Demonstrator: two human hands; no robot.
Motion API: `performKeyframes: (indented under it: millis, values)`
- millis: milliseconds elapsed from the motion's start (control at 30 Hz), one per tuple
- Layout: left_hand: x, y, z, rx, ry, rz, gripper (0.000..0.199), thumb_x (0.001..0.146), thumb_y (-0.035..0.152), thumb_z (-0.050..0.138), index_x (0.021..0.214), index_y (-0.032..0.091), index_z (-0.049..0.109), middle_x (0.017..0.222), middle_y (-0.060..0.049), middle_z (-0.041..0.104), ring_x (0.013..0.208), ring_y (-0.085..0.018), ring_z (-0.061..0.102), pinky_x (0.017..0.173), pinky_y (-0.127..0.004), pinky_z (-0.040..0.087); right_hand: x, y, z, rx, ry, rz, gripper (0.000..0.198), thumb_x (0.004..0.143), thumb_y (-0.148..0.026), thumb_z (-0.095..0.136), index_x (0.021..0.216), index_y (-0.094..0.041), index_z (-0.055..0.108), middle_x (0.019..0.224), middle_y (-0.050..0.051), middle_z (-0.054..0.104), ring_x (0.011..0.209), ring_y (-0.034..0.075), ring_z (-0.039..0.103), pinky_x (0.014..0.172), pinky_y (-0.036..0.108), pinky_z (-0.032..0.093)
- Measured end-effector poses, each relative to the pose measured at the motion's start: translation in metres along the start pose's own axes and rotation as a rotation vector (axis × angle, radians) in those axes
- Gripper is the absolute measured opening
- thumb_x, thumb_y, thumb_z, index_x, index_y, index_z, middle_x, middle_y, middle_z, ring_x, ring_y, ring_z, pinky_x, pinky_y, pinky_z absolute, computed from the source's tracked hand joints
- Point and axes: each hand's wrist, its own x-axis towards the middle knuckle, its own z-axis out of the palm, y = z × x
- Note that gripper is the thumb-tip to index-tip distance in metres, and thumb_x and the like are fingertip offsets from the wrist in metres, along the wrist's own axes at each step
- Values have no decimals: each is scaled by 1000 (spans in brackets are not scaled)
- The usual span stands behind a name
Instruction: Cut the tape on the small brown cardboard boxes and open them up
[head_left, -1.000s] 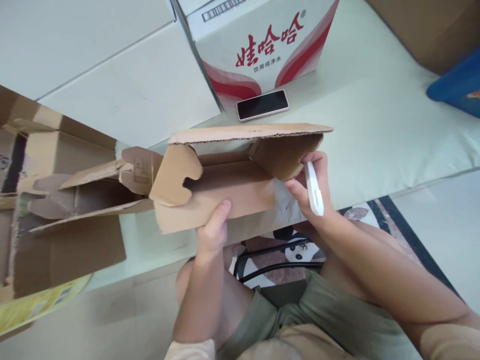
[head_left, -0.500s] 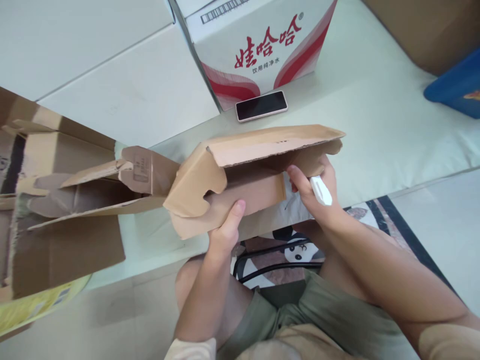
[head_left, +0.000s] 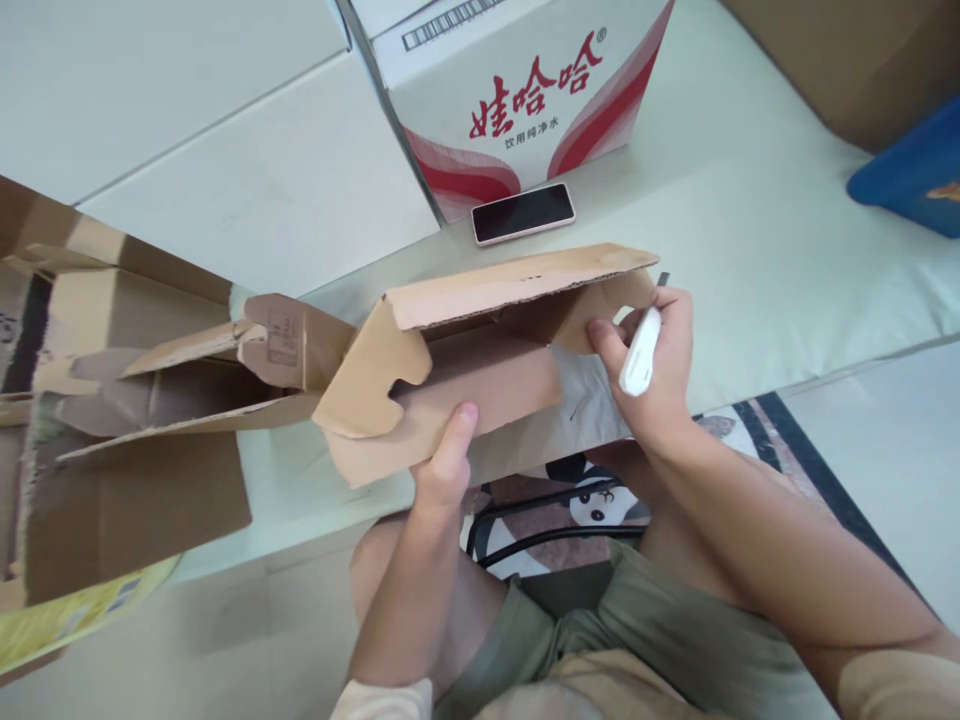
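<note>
A small brown cardboard box point(head_left: 480, 385) is tilted, its opening turned toward me and its flaps loose. My left hand point(head_left: 444, 460) is closed on its near wall, thumb on the outer face and fingers underneath. In my right hand point(head_left: 664, 375) lies a white utility knife point(head_left: 641, 350), its short dark blade pointing up past the fingers. That hand is at the box's right end, with the thumb beside the right flap; whether it touches the flap I cannot tell.
Several opened cardboard boxes point(head_left: 142, 490) stand at the left. Behind my work lie a phone point(head_left: 523, 213) and a white-and-red water carton point(head_left: 525, 100), beside large white boxes point(head_left: 262, 190). A blue container point(head_left: 911, 180) is at the right on the pale-green covered surface point(head_left: 780, 270).
The box has shifted slightly left with my left hand. My right hand has moved right and turned, drawing back from the right flap; the knife now points upward and its blade shows.
</note>
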Motion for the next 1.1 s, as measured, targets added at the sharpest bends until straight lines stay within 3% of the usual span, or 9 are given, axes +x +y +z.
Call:
performKeyframes:
  millis: [200,400,600,800,900,1000,1100]
  values:
    - [-7,-7,-1,80,-102,78,46,82,52,83,118,24,75,122,-8,76,136,-28,64,126,-44,43,10,1,-7,-152,50,-12,35,80,-36,78,89,-28,45,67,-6,47,56,14,45,54,32,39]
    - [-10,-8,-2,175,-125,80,44,84,54,80,113,22,76,121,-10,76,138,-28,62,129,-44,39,3,1,-4,-302,-52,-170,19,86,-38,66,83,-27,52,64,-4,59,55,15,50,57,31,40]
    - [-8,2,0,255,-220,66,35,89,54,74,73,23,75,88,-4,78,98,-24,76,117,-43,52,3,20,-1,-567,-102,-259,17,80,-29,65,93,-27,56,72,2,58,71,26,56,63,37,40]
    - [-7,0,3,258,-272,55,36,89,54,74,72,22,76,82,-3,78,89,-23,76,114,-43,54,-1,23,1,-371,-217,-405,16,86,-34,64,96,-29,52,85,3,64,83,27,63,75,42,51]
    - [-10,4,4,284,-286,16,39,88,57,73,69,23,76,81,-4,78,87,-23,75,110,-42,56,-6,18,2,-300,-240,-412,26,87,-37,67,109,-30,54,93,3,70,84,26,68,76,42,55]
    - [-9,10,2,340,-375,-9,46,91,59,69,60,26,72,72,-2,75,78,-22,73,105,-40,57,-7,15,3,-269,-251,-447,39,88,-37,69,124,-30,54,104,6,76,91,28,72,78,43,58]
    - [-5,13,-1,375,-471,20,50,94,59,65,56,28,70,64,-1,71,72,-21,71,101,-39,58,-7,17,6,-273,-291,-519,36,88,-33,68,123,-29,61,98,5,78,89,28,74,79,42,58]
